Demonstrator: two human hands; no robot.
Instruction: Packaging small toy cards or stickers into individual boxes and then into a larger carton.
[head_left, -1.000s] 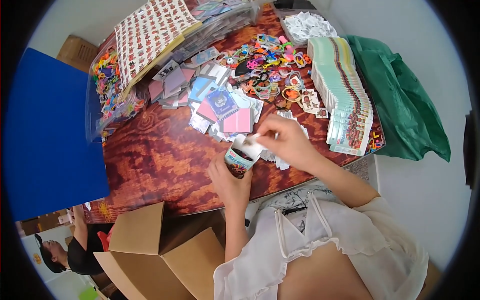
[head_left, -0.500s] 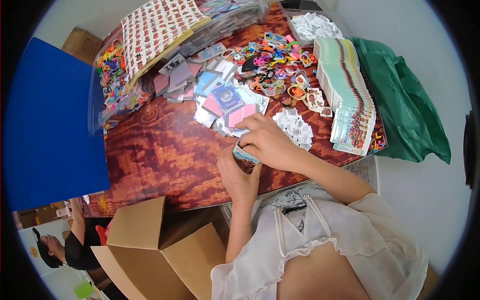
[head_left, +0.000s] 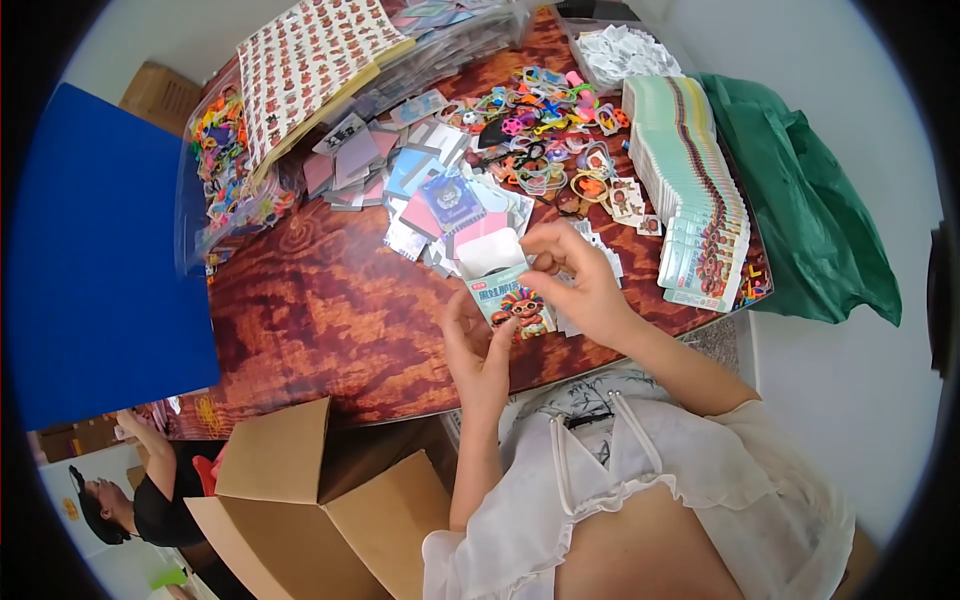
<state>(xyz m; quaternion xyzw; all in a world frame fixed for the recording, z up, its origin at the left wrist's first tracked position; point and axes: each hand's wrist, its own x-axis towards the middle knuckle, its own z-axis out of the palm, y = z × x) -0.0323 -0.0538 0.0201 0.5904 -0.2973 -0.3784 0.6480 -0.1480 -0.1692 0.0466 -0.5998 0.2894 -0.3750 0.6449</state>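
Pale-green box (head_left: 514, 298) within the left grip (head_left: 477, 358)

A pale wall (head_left: 830, 390) rises beside the reddish-brown table (head_left: 300, 310).

Looks like a small packing workshop. Red-brown wood-grain worktop (head_left: 300, 320) loaded in bulk: pile of colourful trinkets (head_left: 545, 140), pastel cards (head_left: 412, 172), fanned stack of matching cartons (head_left: 690, 190), one open carton (head_left: 518, 305) of similar look, clear plastic bin (head_left: 188, 225). Open cardboard box (head_left: 275, 455) alongside; another person (head_left: 165, 500), black top, far left.
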